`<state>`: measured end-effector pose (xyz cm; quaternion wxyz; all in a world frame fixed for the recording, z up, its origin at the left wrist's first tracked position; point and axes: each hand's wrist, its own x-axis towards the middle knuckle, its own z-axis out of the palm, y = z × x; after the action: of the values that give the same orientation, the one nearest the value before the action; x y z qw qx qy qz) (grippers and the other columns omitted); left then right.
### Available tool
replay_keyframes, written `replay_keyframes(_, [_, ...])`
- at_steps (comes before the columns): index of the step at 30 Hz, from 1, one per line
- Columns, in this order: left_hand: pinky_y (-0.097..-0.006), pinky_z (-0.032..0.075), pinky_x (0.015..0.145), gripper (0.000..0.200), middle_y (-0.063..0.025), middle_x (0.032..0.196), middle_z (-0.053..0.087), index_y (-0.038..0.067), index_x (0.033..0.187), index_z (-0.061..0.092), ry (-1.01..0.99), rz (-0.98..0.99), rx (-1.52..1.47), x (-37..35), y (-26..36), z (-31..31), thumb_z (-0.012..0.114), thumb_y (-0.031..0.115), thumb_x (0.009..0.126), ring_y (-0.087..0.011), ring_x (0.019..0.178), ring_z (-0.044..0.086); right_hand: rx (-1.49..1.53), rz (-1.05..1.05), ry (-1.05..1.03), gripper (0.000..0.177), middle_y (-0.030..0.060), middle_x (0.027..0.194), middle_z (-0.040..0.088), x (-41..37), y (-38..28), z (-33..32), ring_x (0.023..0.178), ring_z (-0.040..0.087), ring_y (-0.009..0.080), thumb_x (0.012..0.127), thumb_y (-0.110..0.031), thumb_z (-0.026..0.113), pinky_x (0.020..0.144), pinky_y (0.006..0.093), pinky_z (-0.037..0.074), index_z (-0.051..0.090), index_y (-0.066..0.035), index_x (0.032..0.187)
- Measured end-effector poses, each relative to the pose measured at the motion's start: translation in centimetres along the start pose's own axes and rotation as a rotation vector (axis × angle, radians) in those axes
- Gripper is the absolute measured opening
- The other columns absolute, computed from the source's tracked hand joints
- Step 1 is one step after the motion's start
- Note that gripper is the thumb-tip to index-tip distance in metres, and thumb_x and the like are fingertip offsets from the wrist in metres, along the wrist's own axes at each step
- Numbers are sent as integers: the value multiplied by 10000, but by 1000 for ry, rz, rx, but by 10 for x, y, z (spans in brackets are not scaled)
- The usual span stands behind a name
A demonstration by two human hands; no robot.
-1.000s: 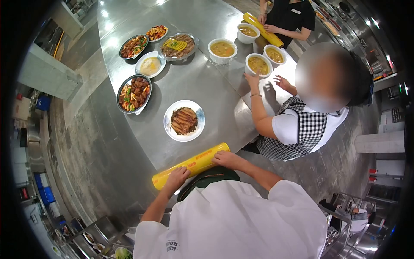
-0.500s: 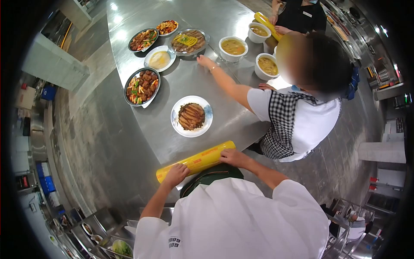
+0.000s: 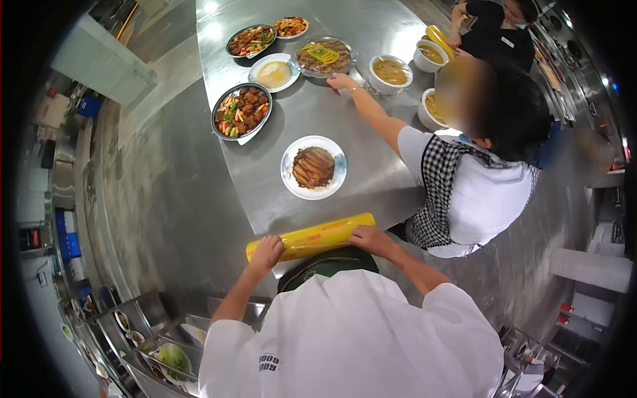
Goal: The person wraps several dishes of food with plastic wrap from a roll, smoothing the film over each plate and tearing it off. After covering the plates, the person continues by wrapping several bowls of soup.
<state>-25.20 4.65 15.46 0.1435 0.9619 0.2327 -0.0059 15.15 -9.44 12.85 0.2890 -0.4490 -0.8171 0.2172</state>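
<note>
A roll of yellow cling film (image 3: pixel 308 237) lies across the near edge of the steel table, in front of my body. My left hand (image 3: pixel 269 251) is closed over its left end, with the fingers curled on top. Near the other end, my right hand (image 3: pixel 373 239) grips the roll from above. Just beyond the roll stands a white plate (image 3: pixel 289 180) bearing sliced browned meat (image 3: pixel 313 167). Whether any film is pulled out from the roll, I cannot make out.
A co-worker in a checked apron (image 3: pixel 441 192) stands at the right, one hand (image 3: pixel 342 82) at a covered dish (image 3: pixel 325 56). Several plated dishes line the table's left side. Soup bowls (image 3: pixel 390 73) stand at the right. A person in black (image 3: pixel 494 50) is behind them.
My view has shifted, so the table and dishes appear farther right and up. Both my hands stay on the roll. The co-worker's hand stays by the covered dish.
</note>
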Motion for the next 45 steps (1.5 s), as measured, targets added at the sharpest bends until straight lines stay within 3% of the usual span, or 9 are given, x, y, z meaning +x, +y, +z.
replay_keyframes(4, [-475,483,913,410,-137,1155,611,86,1140,630,98,-107,-155,12,10,-10,828,240,816,-368,1073,582,37,-16,1,109,117,916,608,5,5,-5,892,654,318,885,-107,638,778,408,551,623,-66,985])
replay_keyframes(7, [-453,467,915,247,-104,1112,608,124,1003,667,49,-181,-270,14,5,-4,823,199,827,-346,1064,571,33,-31,-74,107,108,898,611,3,10,-1,883,651,308,867,-98,658,765,408,547,633,-66,966])
replay_keyframes(11, [-451,465,896,201,-98,1062,603,110,962,657,-2,-232,-295,19,10,-9,806,180,847,-335,1025,568,8,-5,-14,125,104,902,633,3,8,4,883,659,305,844,-87,696,759,412,548,648,-59,956])
replay_keyframes(24, [-435,495,924,115,-118,1008,612,68,1003,581,-21,-133,-183,23,-4,15,641,107,914,-331,1014,594,29,83,-33,150,99,942,641,12,34,16,915,652,294,893,-141,715,804,409,544,664,-67,1014])
replay_keyframes(27, [-430,503,949,137,-115,1006,624,72,1043,565,-125,-54,-71,30,-8,14,615,105,920,-322,1063,608,44,61,-49,158,96,948,637,12,47,26,916,645,294,895,-153,717,807,414,537,655,-68,1012])
replay_keyframes(32, [-432,523,951,259,-117,1088,626,86,1139,577,-197,-66,-120,33,-24,24,694,169,924,-322,1107,633,65,59,-54,146,94,949,632,10,57,30,913,639,295,902,-154,712,805,413,532,646,-69,1000])
replay_keyframes(35, [-429,524,944,279,-106,1121,612,100,1139,601,-234,-47,-174,39,-28,2,738,192,914,-317,1086,635,75,72,-43,137,94,947,630,11,63,36,913,639,295,900,-145,711,803,412,532,645,-68,991])
replay_keyframes(38, [-422,522,937,249,-97,1110,594,97,1102,619,-215,-152,-254,38,-30,11,748,182,907,-315,1083,625,63,74,-42,135,92,947,630,10,67,40,910,637,294,893,-136,715,803,411,531,644,-68,986])
replay_keyframes(45, [-423,520,932,206,-94,1123,590,84,1055,630,-173,-174,-298,45,-32,22,747,168,908,-315,1082,606,61,68,3,169,85,909,621,9,69,43,867,633,294,836,-93,756,753,416,526,633,-72,949])
